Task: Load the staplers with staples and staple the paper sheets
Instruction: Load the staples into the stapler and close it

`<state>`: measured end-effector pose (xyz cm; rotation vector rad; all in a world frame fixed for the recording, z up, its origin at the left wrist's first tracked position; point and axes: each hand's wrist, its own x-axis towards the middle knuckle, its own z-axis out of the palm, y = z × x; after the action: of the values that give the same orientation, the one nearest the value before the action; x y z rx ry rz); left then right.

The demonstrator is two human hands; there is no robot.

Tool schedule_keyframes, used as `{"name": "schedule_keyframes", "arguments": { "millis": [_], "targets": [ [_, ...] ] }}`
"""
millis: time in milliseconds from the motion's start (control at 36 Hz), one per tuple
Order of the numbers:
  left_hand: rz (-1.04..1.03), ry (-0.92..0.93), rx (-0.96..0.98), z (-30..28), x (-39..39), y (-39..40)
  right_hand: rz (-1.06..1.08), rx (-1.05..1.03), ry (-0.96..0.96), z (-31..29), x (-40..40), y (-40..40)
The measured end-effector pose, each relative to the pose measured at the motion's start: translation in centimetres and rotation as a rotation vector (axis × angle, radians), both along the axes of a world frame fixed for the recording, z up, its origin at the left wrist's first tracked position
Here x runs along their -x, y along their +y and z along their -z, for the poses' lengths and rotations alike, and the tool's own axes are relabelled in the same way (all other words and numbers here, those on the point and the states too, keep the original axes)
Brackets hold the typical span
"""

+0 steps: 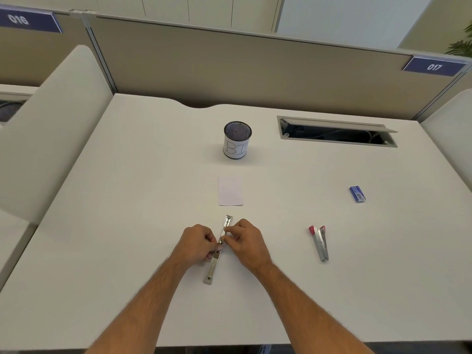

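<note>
Chrome metal runs between our two hands: a stapler (pixel 219 247) opened out flat into one long strip, lying on the white desk (pixel 127 200) near the front edge, its far end pointing toward the paper and its near end angled slightly left. Our left hand (pixel 195 242) pinches the strip from the left at about its middle, fingers curled onto it, and our right hand (pixel 245 238) pinches it from the right just beyond that, thumb and fingertips closed on the metal; whether a strip of staples sits between the fingertips we cannot tell. A small stack of paper sheets (pixel 230 191) lies flat just beyond the stapler's far end, apart from it. Farther back stands a black mesh pen cup (pixel 237 139) wrapped in a white label marked "B1". To the right, well apart from our hands, lies a second stapler (pixel 319 241), red-tipped and partly opened. Beyond it to the right sits a blue staple box (pixel 357 194). At the far right of the desk an open cable tray (pixel 337 131) is set into the surface.
</note>
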<state>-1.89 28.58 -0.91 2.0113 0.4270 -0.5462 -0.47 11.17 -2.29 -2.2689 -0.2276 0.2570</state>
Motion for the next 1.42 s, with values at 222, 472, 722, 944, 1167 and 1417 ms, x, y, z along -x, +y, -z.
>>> {"name": "schedule_keyframes", "arguments": {
  "millis": [222,472,722,944,1167,1417],
  "targets": [
    [-0.016,-0.002,0.002,0.0,-0.1,0.1,0.053,-0.074,0.014,0.4,0.4,0.3],
    [-0.017,0.005,0.003,-0.2,0.0,0.0,0.041,-0.054,-0.007,0.3,0.4,0.3],
    [-0.027,0.002,0.02,0.2,-0.1,0.1,-0.051,0.032,-0.067,-0.4,-0.1,-0.2],
    [-0.032,-0.005,0.029,0.0,-0.1,0.0,-0.075,0.054,-0.089,-0.6,-0.4,0.0],
    [-0.027,-0.012,0.028,0.2,-0.1,0.1,-0.042,0.014,-0.052,-0.7,-0.2,0.0],
    [-0.015,-0.017,0.031,0.4,0.0,0.2,-0.043,0.039,-0.053,-0.8,-0.2,0.1]
  ]
}}
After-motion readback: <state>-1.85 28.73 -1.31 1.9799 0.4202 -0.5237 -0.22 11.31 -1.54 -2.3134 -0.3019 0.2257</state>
